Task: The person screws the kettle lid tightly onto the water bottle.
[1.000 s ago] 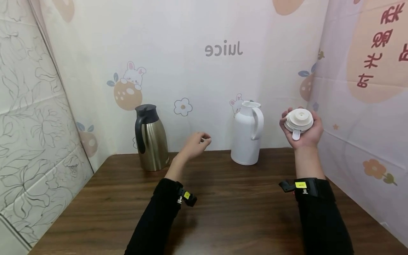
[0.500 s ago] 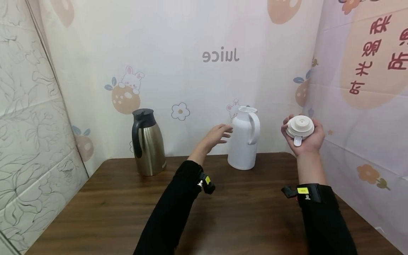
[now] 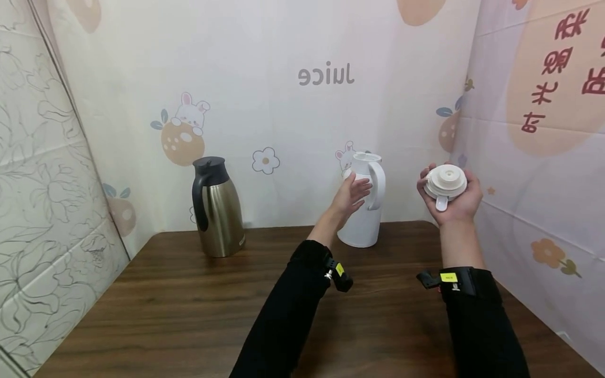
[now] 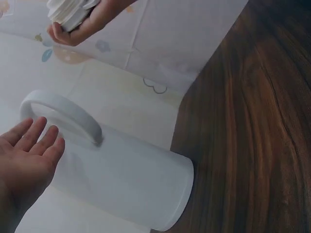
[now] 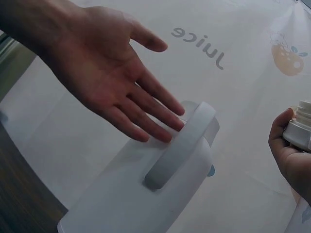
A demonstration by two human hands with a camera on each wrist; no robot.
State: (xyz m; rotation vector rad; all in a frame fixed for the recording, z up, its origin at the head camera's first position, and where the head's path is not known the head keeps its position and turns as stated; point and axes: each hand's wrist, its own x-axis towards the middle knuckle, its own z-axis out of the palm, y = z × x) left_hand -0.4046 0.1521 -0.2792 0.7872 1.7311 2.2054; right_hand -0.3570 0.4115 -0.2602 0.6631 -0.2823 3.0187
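My left hand point(image 3: 351, 197) is held in front of the white thermos jug point(image 3: 360, 226), palm turned toward the handle. In the left wrist view its straight fingers point(image 4: 41, 141) overlap the jug's loop handle point(image 4: 68, 109). The jug stands upright with its top uncovered. At the right, raised above the table, my right hand point(image 3: 456, 202) grips a round white lid point(image 3: 446, 180) with stepped rings on top and a small tab toward me. The right wrist view shows this lid point(image 5: 301, 127) at its right edge, with fingers curled round it.
A gold steel thermos jug point(image 3: 221, 215) with black lid and handle stands at the back left of the dark wooden table point(image 3: 198, 315). Printed cloth walls point(image 3: 264, 94) close off the back and sides. Each sleeve carries a small wrist camera point(image 3: 341, 278).
My left hand has moved right, from between the two jugs to the front of the white jug, and its fingers have straightened. The right hand keeps holding the lid in about the same place.
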